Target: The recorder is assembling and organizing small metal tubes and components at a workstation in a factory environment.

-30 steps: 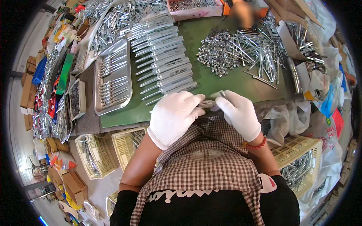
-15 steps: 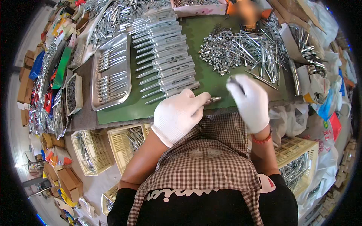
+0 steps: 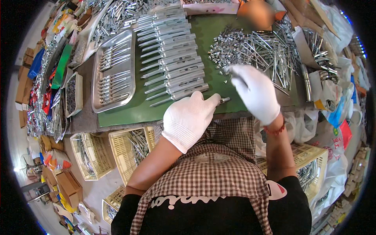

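My left hand (image 3: 190, 119), in a white knit glove, is closed round a slim metal rod part whose silvery end (image 3: 225, 100) sticks out past the fingertips to the right. The glove hides the rest of it. My right hand (image 3: 253, 92), also gloved, reaches over the near edge of a heap of small shiny metal sleeves (image 3: 227, 49). Its fingertips touch or nearly touch a few of them, and the thumb stands apart from the fingers. Beyond my left hand lies a row of metal tubes with pointed rods (image 3: 182, 72), side by side on the green mat (image 3: 129, 117).
On the left, a steel tray (image 3: 132, 78) holds thin metal rods in two groups. Long thin pins (image 3: 282, 58) lie heaped at the right, near a thick metal tube (image 3: 306, 83). Cream crates (image 3: 117, 156) of metal parts stand below the table edge. A pink box (image 3: 211, 8) sits behind.
My right hand has moved up and left to the heap of sleeves, its fingers opening out. My left hand keeps its hold on the rod part, nearly still.
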